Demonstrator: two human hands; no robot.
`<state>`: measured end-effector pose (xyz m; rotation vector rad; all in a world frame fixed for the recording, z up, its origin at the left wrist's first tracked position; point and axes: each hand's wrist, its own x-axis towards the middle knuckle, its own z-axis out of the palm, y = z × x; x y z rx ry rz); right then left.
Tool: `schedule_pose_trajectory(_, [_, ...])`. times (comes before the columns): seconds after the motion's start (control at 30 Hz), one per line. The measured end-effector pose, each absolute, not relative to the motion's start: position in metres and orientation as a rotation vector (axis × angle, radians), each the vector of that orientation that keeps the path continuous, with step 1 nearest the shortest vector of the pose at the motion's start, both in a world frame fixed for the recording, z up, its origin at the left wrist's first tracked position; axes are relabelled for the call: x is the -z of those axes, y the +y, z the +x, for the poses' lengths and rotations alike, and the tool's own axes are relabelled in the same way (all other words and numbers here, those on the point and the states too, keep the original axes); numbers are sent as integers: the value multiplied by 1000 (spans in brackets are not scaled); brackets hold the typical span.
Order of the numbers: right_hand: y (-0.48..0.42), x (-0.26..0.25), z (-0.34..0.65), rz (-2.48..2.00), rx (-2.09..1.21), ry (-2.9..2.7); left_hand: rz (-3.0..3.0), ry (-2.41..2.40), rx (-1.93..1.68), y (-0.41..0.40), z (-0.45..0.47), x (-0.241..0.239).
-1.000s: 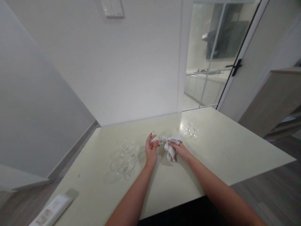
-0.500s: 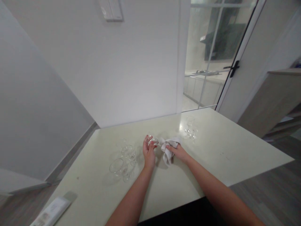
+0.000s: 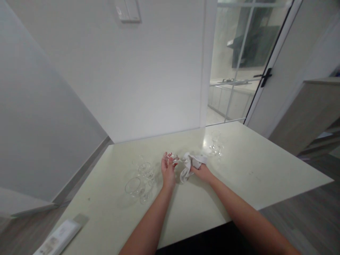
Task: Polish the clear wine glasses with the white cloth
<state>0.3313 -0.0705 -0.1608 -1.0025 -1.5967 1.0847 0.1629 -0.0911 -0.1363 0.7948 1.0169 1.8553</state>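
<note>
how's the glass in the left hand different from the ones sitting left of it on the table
The glass in the left hand is lifted off the table and gripped by the left hand, with the cloth in the right hand against it; the glasses on the left stand free, untouched. The held glass is mostly hidden by fingers; the others show open rims. All are clear glass.

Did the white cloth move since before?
Yes, a little. The cloth in the right hand shifted left, toward the left hand, away from the glasses by the door.
</note>
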Motion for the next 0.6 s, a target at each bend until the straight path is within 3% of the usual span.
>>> schedule_pose_trajectory(0.27, [-74, 160, 333, -976, -1102, -1642, 1065, 1086, -1843, -97, 164, 128])
schedule_pose_trajectory(0.6, [-82, 153, 332, -830, -1330, -1643, 962, 1088, -1840, -95, 160, 133])
